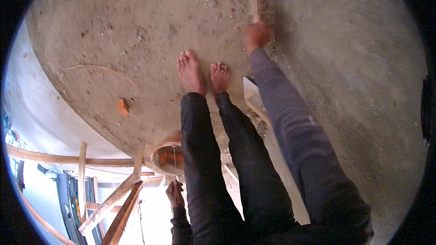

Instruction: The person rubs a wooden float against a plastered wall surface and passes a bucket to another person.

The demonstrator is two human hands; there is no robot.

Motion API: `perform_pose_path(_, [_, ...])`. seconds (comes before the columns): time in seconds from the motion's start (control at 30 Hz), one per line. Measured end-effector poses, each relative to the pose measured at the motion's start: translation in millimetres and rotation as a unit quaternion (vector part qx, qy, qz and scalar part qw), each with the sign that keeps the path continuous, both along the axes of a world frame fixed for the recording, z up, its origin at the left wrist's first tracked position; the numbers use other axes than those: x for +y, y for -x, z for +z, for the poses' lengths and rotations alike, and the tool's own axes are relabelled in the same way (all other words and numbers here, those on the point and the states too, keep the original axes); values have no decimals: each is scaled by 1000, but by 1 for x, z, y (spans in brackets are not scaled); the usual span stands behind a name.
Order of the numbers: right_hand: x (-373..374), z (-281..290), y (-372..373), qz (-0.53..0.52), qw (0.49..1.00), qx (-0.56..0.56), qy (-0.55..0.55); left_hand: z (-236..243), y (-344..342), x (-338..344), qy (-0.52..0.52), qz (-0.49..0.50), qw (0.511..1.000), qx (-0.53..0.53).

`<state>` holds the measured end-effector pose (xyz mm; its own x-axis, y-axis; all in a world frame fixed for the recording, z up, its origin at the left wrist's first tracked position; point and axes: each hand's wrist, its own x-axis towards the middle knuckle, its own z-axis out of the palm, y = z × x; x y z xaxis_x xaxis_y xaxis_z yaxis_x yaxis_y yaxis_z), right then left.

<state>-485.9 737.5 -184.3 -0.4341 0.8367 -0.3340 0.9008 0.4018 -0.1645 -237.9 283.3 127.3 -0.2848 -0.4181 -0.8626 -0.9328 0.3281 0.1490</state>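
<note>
My right arm stretches forward in a grey-purple sleeve. At its end my right hand is closed around a short, pale, flat brush, low by the foot of the plastered wall; motion blurs both. Back at the lower left, my left hand is closed on the thin wire handle of a round bucket. Reddish-orange stuff shows inside the bucket, and my left leg partly hides it. My bare feet stand on the dusty floor between the hands.
A grey plastered wall rises at the right. A board with a white end leans by my right forearm. Crumbs and grit dot the floor, with a brick piece at left. Wooden poles stand at lower left.
</note>
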Motion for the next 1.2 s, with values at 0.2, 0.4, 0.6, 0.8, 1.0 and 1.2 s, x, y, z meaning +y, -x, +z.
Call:
perform_pose_path(0.2, [-50,17,-23,103,975,167,105,-35,37,57,-61,-140,987,42])
perform_pose_path(0.4, [-37,20,-5,41,990,112,73,-261,179,192,46,-482,834,263])
perform_pose_path(0.6, [-138,25,18,163,956,-3,245,-313,192,226,88,-533,804,246])
perform_pose_path(0.8, [-112,40,16,159,941,185,234,-320,210,246,96,-545,796,245])
perform_pose_path(1.0, [52,34,26,214,966,144,-2,-332,190,245,190,-557,738,329])
perform_pose_path(1.2, [64,16,97,123,992,10,-35,-340,197,238,201,-565,750,280])
